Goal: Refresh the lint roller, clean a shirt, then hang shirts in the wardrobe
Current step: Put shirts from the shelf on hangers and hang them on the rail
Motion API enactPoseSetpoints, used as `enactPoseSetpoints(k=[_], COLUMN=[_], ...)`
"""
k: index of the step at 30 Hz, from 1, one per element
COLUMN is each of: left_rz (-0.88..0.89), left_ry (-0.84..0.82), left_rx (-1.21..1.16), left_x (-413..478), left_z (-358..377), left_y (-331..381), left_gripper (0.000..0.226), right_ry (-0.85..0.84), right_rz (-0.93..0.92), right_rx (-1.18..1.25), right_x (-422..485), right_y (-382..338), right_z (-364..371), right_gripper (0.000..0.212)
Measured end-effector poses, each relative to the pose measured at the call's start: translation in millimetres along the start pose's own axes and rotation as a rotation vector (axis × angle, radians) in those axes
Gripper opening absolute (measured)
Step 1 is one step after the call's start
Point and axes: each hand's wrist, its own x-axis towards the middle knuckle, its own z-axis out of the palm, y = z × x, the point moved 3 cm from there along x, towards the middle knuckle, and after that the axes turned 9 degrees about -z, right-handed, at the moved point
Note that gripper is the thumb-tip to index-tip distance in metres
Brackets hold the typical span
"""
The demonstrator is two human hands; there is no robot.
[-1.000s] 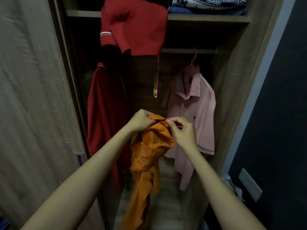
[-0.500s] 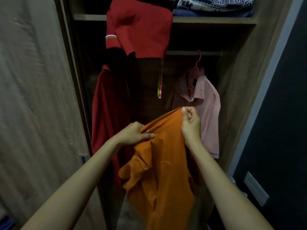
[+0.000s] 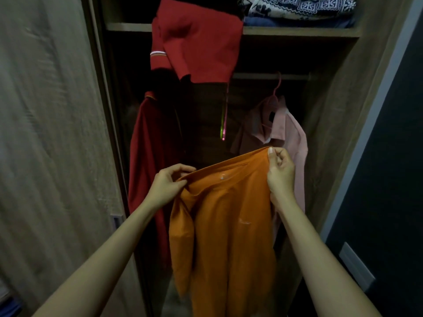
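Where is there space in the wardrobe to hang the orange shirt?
The rail is bare between the draped red shirt and the hanger of the pink shirt. Below, only thin empty hangers hang between the dark red shirt and the pink one. The top shelf is crowded with folded clothes.

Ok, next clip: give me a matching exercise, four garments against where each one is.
Things:
1 orange shirt
2 pink shirt
3 patterned knit
4 bright red top

Places:
A folded on the shelf
B held by left hand and right hand
C on a hanger
D draped over the shelf edge

Pairs: 1-B; 2-C; 3-A; 4-D
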Motion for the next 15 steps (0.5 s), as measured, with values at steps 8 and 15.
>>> enactPoseSetpoints(k=[8,15], left_rz=[-0.008,0.201], left_ry=[0.01,0.32], left_rx=[-0.116,0.438], left_x=[13.5,16.1], left_z=[-19.5,-7.3], left_y=[-11.6,-7.9], left_gripper=[0.037,0.049], right_ry=[-0.076,-0.35], right_rz=[0.116,0.028], right_rx=[-0.01,-0.252], right_x=[-2.9,-18.6], right_y=[18.0,16.6], right_z=[-15.8,-5.0], right_gripper=[0.024,0.043])
